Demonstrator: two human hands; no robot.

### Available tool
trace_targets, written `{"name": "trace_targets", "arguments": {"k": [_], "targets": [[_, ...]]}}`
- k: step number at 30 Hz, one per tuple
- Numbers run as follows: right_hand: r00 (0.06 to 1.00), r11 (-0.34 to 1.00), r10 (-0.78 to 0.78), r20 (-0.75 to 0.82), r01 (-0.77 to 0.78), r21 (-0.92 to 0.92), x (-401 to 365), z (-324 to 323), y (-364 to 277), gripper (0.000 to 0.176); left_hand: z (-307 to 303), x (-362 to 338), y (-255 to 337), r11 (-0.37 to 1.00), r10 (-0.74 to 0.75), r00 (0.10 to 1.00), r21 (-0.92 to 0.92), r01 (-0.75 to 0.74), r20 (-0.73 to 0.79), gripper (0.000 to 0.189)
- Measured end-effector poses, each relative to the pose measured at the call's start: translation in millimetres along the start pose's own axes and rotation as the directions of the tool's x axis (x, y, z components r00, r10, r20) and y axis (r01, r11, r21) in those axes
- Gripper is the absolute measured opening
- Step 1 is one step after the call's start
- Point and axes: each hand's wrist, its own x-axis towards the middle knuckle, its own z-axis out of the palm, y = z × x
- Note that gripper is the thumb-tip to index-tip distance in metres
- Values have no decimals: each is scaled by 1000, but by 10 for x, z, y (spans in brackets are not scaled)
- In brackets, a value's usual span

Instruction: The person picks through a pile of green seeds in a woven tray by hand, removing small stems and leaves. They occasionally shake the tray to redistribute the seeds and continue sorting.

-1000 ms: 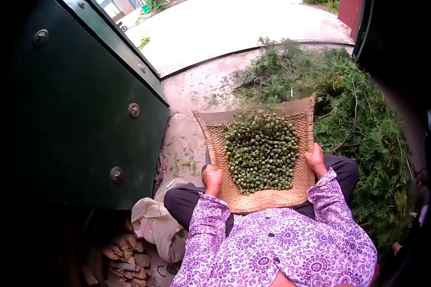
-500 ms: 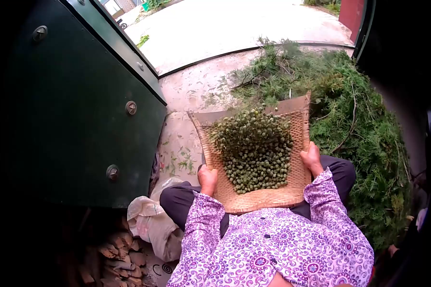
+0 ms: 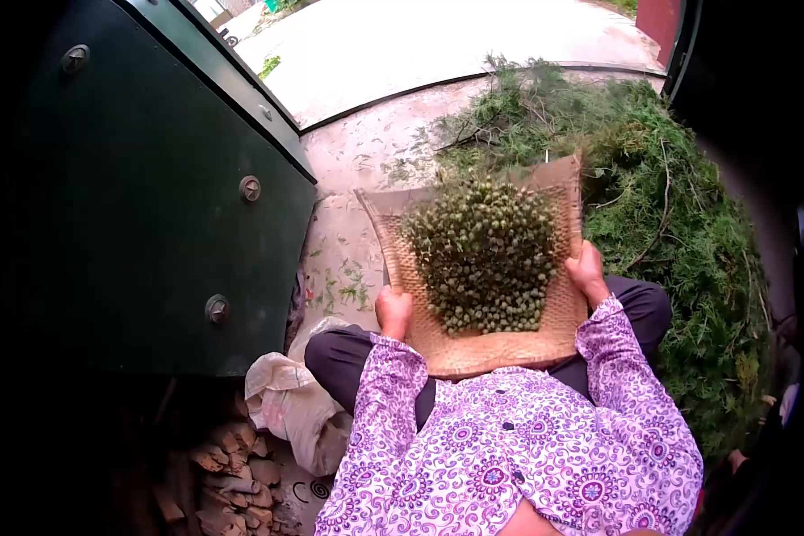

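Observation:
A woven winnowing basket (image 3: 500,351) is held in front of my body, above my lap. My left hand (image 3: 393,312) grips its left rim, fingers wrapped round the edge. On the opposite side my right hand (image 3: 586,270) is closed on the right rim, thumb lying along the weave. Many small round green cones (image 3: 482,255) are heaped in the basket; the upper ones look blurred and appear to be in the air above the weave. The undersides of both hands' fingers are hidden.
Cut evergreen branches (image 3: 688,241) lie piled on the right and beyond the basket. A dark green studded metal door (image 3: 170,205) stands at left. Below it are a whitish sack (image 3: 295,411) and split firewood (image 3: 237,473). Green sprigs (image 3: 344,290) litter the concrete floor.
The basket and both hands sit slightly higher in view. The cones have spread wider and shifted towards the far side, away from the near rim. Both hands keep their grip.

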Motion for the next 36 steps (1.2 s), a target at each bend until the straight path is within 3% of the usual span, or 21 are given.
{"name": "trace_targets", "arguments": {"k": [2,3,6,10,12,13,14,16,18,21,24,26,28,30,31,36], "targets": [[999,999,-22,-28,23,38,-197,50,206,26,-126,-272,62,990,107,994,-87,-110,-38,19],[993,996,86,78,-89,26,-256,-105,21,27,-187,-305,89,997,44,998,-69,-41,40,19],[1000,1000,10,23,-9,-18,-162,-54,34,27,-58,-178,-99,996,66,998,-67,-67,-21,19],[998,983,-60,-27,64,172,-118,-455,-437,26,-484,-282,281,893,153,980,-407,-192,-127,20],[984,930,-98,-148,144,338,-177,-545,-614,26,-574,-263,396,877,213,955,-390,-281,-208,20],[987,958,-96,-126,126,257,-15,-254,-268,26,-515,-171,361,945,184,969,-240,-221,-167,20],[1000,982,8,-5,-7,191,79,-49,-124,26,-433,-135,266,985,141,982,-78,-151,-123,20],[997,998,59,56,-57,-28,-37,80,-72,26,-265,-18,173,992,112,987,-46,-117,-114,20],[991,992,104,82,-109,61,-266,-23,-28,28,-272,-193,49,994,103,994,29,-103,-23,21],[999,996,49,14,-50,79,-220,21,100,24,-260,-185,61,994,95,995,-50,-96,-13,22],[998,983,-39,-45,47,177,-170,-364,-289,23,-383,-171,258,987,127,990,-86,-132,-68,23],[990,968,-67,-127,95,232,-194,-579,-524,24,-539,-253,417,870,183,975,-440,-221,-128,24],[994,961,-38,-99,64,270,-104,-489,-433,23,-469,-178,368,911,203,967,-330,-245,-157,23],[999,996,-42,-25,44,71,62,-20,-22,24,-79,99,79,997,17,1000,-69,-18,-15,21],[999,999,32,1,-32,-39,-2,39,50,25,-126,-16,132,1000,-12,1000,13,12,-8,18],[997,997,73,31,-74,35,-237,-53,67,25,-160,-193,21,997,67,998,-35,-67,6,18]]}}
